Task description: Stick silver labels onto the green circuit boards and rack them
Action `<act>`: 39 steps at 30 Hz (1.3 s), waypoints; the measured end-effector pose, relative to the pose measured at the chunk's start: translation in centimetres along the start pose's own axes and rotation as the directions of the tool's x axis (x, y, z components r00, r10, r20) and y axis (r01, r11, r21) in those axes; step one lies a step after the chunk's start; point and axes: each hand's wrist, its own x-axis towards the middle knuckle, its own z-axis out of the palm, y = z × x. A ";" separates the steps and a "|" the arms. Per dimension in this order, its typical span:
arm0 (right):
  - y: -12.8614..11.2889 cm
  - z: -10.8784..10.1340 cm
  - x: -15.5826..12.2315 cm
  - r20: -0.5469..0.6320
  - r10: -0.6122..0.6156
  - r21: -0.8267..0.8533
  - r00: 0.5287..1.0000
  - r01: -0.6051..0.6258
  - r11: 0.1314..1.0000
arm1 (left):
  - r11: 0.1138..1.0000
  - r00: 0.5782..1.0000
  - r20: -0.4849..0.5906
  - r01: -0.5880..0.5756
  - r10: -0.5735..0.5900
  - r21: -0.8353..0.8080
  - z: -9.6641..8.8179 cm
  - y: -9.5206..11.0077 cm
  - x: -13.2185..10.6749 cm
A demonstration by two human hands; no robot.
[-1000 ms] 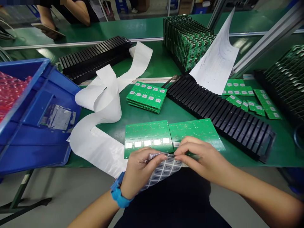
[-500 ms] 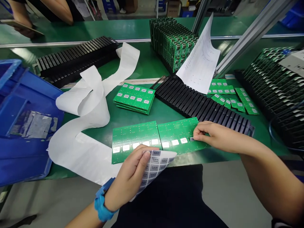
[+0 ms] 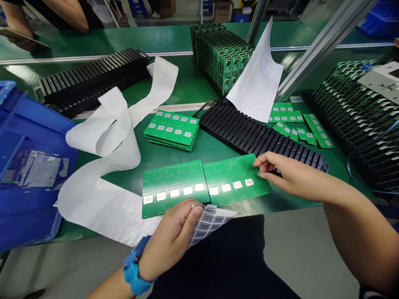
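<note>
My left hand [image 3: 182,224] pinches a sheet of small grey printed labels [image 3: 209,222], which curls below the front edge of the bench. Two green circuit boards lie side by side in front of me: the left board [image 3: 171,172] and the right board [image 3: 229,170]. Each carries a row of pale labels [image 3: 237,185] across its middle. Over the right end of the right board hovers my right hand [image 3: 276,170], thumb and forefinger apart with nothing visible between them. A long strip of white backing paper [image 3: 102,203] trails off to the left.
Behind the boards is a stack of labelled circuit boards [image 3: 171,128]. A black slotted rack [image 3: 243,131] lies behind my right hand, a paper sheet [image 3: 255,79] propped on it. A blue bin [image 3: 28,199] stands left. Another person's arm [image 3: 70,14] shows across the bench.
My right fingers have let go of a label, now flat at the end of the right board's row, and drawn apart. The label sheet in my left hand has shifted slightly lower.
</note>
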 end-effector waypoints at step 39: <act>-0.2 -2.5 3.2 0.031 0.159 0.185 0.987 -0.162 0.969 | 0.994 0.995 0.099 -0.007 -0.004 0.114 0.1 0.8 0.3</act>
